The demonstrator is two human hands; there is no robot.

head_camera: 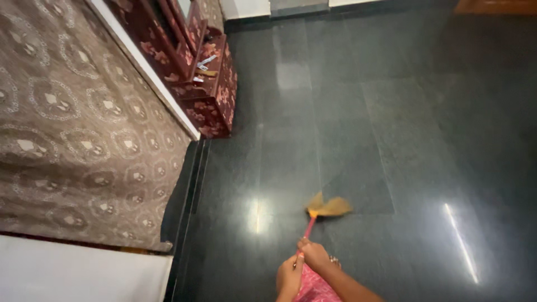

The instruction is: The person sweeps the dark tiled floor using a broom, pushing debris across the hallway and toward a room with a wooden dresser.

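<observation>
**Inspector:** Pink plastic, that is the handle of the broom (324, 211). Both hands are on it. Right hand (314, 254) is closed around the shaft, higher up it; left hand (290, 277) is wrapped around the lower end, just below and beside the right.

**Clerk:** Grip confirmed on both?

**Inspector:** Confirmed. Fingers curled round the handle on each. A bangle sits at the right wrist, and pink patterned cloth shows directly beneath the hands.

**Clerk:** Where is the broom head?

**Inspector:** Just beyond the right hand, up and slightly to its right. Straw-coloured bristles, fanned and blurred, low over the dark polished stone floor (391, 112). Whether they touch the floor I cannot tell.

**Clerk:** Surroundings?

**Inspector:** Light reflections on the floor: one near the bristles on the left, one long streak well off to the right of the hands. Left of the hands, a bed (72, 123) with a brown patterned cover hanging over its edge. Far ahead and to the left, a dark red floral-patterned shelf unit (210, 89) stands against the end of the bed, with small items on it too small to identify.
</observation>
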